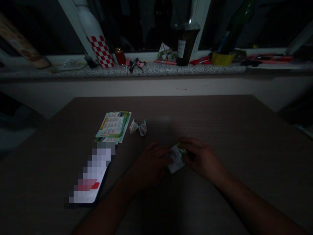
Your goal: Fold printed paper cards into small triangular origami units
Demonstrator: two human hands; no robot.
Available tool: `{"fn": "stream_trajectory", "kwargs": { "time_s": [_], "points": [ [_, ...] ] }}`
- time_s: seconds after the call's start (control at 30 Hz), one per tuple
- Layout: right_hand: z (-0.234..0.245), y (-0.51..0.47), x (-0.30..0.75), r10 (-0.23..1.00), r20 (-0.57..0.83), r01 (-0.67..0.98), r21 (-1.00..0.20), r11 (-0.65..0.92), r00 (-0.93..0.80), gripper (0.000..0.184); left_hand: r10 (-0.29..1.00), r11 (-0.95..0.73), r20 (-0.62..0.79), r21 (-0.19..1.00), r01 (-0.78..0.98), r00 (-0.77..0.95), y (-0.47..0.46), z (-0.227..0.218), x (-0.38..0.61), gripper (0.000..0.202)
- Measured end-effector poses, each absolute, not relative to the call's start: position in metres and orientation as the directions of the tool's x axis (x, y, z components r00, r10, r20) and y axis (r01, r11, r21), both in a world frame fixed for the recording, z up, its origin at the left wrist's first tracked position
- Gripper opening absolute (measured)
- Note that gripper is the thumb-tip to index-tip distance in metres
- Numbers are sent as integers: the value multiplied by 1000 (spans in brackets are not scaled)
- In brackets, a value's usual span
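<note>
A small folded piece of printed paper [176, 160], whitish with a green corner, lies on the table between my hands. My left hand [153, 163] has its fingers closed on the paper's left side. On the other side, my right hand [202, 158] pinches the green upper right edge with curled fingers. Dim light hides the exact finger contacts. Beyond my left hand stand two small folded paper pieces [134, 126], pointed and close together. To their left is a stack of printed calendar cards [112, 125].
A phone [91, 179] with a lit, partly blurred screen lies left of my left arm. Behind the wooden table [220, 117], a granite windowsill [146, 69] carries a red-checked white bottle [100, 49], a dark lidded cup [184, 47], a green bottle [232, 29] and loose small items.
</note>
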State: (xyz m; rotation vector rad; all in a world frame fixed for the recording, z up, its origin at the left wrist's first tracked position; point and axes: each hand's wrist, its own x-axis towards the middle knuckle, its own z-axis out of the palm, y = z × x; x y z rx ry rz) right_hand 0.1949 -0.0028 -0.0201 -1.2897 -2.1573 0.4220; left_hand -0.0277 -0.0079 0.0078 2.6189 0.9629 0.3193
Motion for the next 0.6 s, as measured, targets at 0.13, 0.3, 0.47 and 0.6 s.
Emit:
{"fn": "stream_trajectory", "kwargs": {
  "time_s": [0.13, 0.3, 0.47, 0.6],
  "points": [
    [-21, -2, 195, 776, 348, 649, -425, 631, -527, 41, 665, -710, 88, 383, 591, 742, -9, 8, -28, 34],
    [-18, -3, 194, 760, 255, 600, -487, 635, -597, 29, 665, -706, 86, 396, 587, 742, -9, 8, -29, 30],
    [-14, -3, 196, 774, 203, 609, -511, 606, -600, 29, 664, -699, 89, 427, 574, 742, -9, 11, -29, 24],
    [-14, -3, 198, 773, 175, 608, -522, 598, -609, 29, 674, -687, 87, 439, 579, 734, -7, 12, -27, 18]
  ]
}}
